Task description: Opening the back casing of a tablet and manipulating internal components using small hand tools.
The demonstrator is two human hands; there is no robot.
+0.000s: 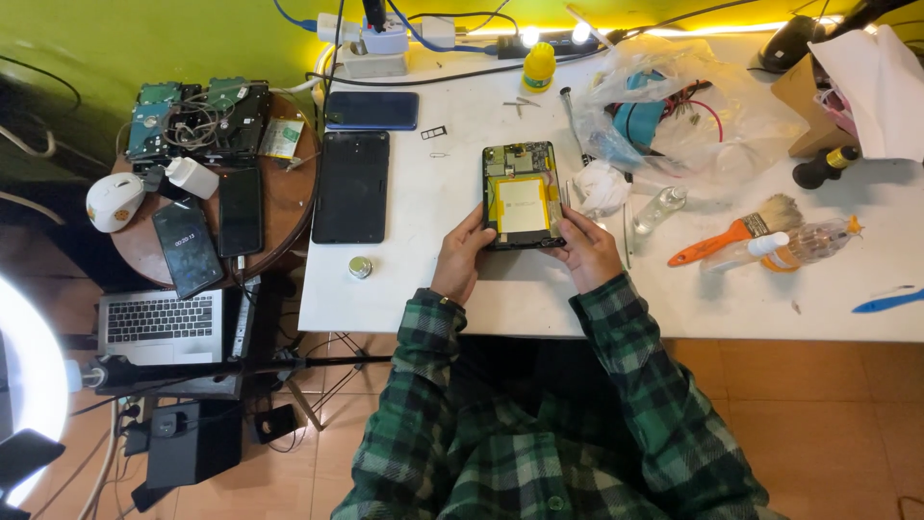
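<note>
I am looking down at the white desk (433, 289), whose near edge is running just under my wrists; the strip of desk between that edge and the tablet (521, 195) is lying bare, and so is the patch to the right of my right forearm. The opened tablet, back cover off with its yellow battery showing, is lying flat near the middle of the desk. My left hand (460, 260) is gripping its lower left edge, fingers closed against the side, and my right hand (587, 250) is clamping its lower right corner, thumb lying over the frame. Both grips are closed on the tablet.

To the left, a black cover (351, 186) is lying just apart from the tablet, a blue phone (372, 110) sitting above it, and a small silver disc (360, 267) resting near my left wrist. To the right, a white wad (601, 186) is sitting just beside the tablet's edge, crowding my right fingers. Farther right a clear bottle (659, 209), an orange brush (736, 232) and a plastic bag (674, 106) are taking up the room. A yellow bottle (538, 65) is standing at the far edge. A round side table (279, 207) with phones is standing off the desk's left edge.
</note>
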